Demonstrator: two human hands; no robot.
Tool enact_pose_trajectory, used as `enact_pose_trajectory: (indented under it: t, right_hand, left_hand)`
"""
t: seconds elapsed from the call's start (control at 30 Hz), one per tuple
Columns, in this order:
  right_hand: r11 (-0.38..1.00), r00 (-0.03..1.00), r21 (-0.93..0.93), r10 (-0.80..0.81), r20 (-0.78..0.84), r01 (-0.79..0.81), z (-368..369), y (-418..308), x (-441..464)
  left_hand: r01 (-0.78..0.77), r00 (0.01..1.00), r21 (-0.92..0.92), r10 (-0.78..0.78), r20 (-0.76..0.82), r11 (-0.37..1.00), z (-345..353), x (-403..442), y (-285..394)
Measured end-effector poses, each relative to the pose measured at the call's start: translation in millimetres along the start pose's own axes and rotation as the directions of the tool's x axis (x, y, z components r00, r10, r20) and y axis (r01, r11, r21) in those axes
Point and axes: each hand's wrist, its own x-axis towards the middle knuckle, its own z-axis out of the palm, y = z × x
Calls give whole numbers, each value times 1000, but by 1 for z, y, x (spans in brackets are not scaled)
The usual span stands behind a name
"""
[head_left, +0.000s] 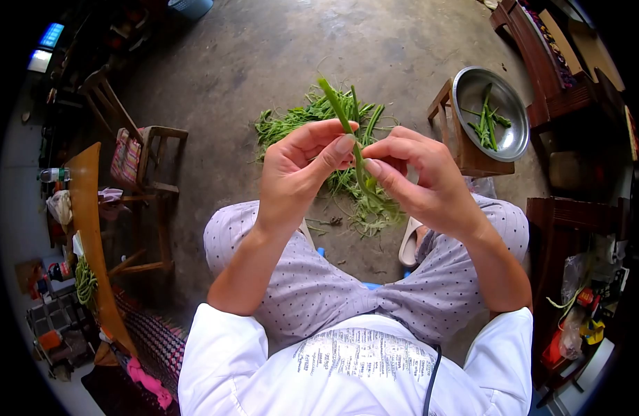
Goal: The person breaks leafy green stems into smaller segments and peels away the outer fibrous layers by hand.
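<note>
Between my two hands, above my knees, is a green vegetable stem (337,104), its upper end pointing up and to the left. My left hand (305,163) pinches the stem between thumb and fingers. Lower down, my right hand (413,166) pinches the same stem or a strip of it; its fingertips nearly meet those of the left. Thin fibres and leafy bits hang below the right fingers. On the floor behind the hands lies a loose pile of green stems and tendrils (288,128).
A metal basin (517,142) holding several green pieces sits on a wooden stool (475,165) at the right. On the left stand a wooden chair (150,152) and a wooden table edge (91,208). Dark wooden furniture (552,104) lines the right side.
</note>
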Motion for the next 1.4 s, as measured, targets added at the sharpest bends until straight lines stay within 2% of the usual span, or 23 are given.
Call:
enact_pose_trajectory:
  t: [0.17, 0.23, 0.27, 0.33, 0.37, 0.43, 0.57, 0.6, 0.77, 0.83, 0.9, 0.97, 1.0, 1.07, 1.1, 1.17, 1.2, 1.23, 1.3, 1.37, 1.4]
  right_hand:
    - [997, 999, 74, 29, 22, -31, 3, 11, -3]
    - [918, 962, 302, 217, 165, -259, 1, 16, -5]
    - [917, 962, 302, 217, 166, -259, -2, 19, -4]
    - [896, 898, 285, 221, 379, -341, -8, 24, -2]
    - [896, 898, 284, 221, 380, -341, -10, 24, -4]
    - [951, 876, 180, 142, 462, -250, -13, 25, -5]
    - [971, 850, 67, 168, 499, -231, -15, 29, -10]
    - [967, 839, 9, 215, 499, -253, -15, 28, -12]
    - [950, 838, -150, 312, 447, -274, -5, 46, -26]
    - [839, 808, -543, 349, 474, -44, 1, 77, -39]
    - [826, 806, -563, 347, 480, -21, 0, 84, -44]
    - [817, 876, -558, 369, 310, -147, 2, 67, -38]
    - [815, 875, -560, 370, 310, -146, 3, 56, -31]
    - [949, 921, -121, 313, 234, -292, 8, 34, -15]
    - [948, 919, -122, 317, 233, -296, 12, 28, -10]
    - [905, 900, 221, 281, 333, -364, 20, 21, -4]
    - [820, 920, 449, 224, 321, -356, 31, 32, -8]
    - [819, 921, 450, 225, 317, -355, 33, 38, -9]
    - [712, 876, 530, 270, 400, -461, 34, 46, -5]
    - [741, 892, 508, 287, 350, -438, 29, 49, -7]
    - [818, 881, 362, 332, 336, -447, 25, 57, -10]
  left_hand:
    - [32, 999, -57, -34, -25, 998, -2, 2, 1]
    - [9, 997, -57, -13, -81, 998, -3, 2, 2]
    - [9, 997, -58, -14, -82, 998, -4, 2, 3]
    - [-37, 997, -5, 36, -71, 999, -9, 3, 6]
    - [-38, 997, -6, 37, -71, 999, -11, 4, 7]
    - [-87, 990, 11, 88, -109, 996, -15, 6, 10]
    - [-133, 974, 12, 133, -183, 991, -21, 6, 17]
    - [-136, 960, 35, 140, -242, 990, -22, 7, 18]
    - [-187, 939, 6, 181, -291, 982, -30, 5, 23]
    - [-193, 938, -13, 181, -295, 981, -31, 4, 23]
    - [-196, 939, -7, 186, -291, 981, -32, 3, 22]
    - [-189, 940, -11, 177, -293, 982, -29, 2, 23]
    - [-186, 939, -10, 175, -297, 983, -28, 2, 23]
    - [-175, 948, 3, 169, -271, 985, -29, 2, 21]
    - [-159, 958, 18, 159, -241, 987, -28, 2, 20]
    - [-143, 962, 20, 144, -230, 989, -22, 1, 18]
    - [-132, 965, 28, 135, -224, 991, -20, 2, 18]
    - [-131, 966, 28, 134, -220, 991, -19, 2, 18]
    - [-158, 966, 10, 157, -207, 987, -22, 2, 19]
    - [-206, 956, -33, 194, -221, 978, -27, 1, 22]
    - [-250, 946, -76, 227, -234, 965, -30, 0, 23]
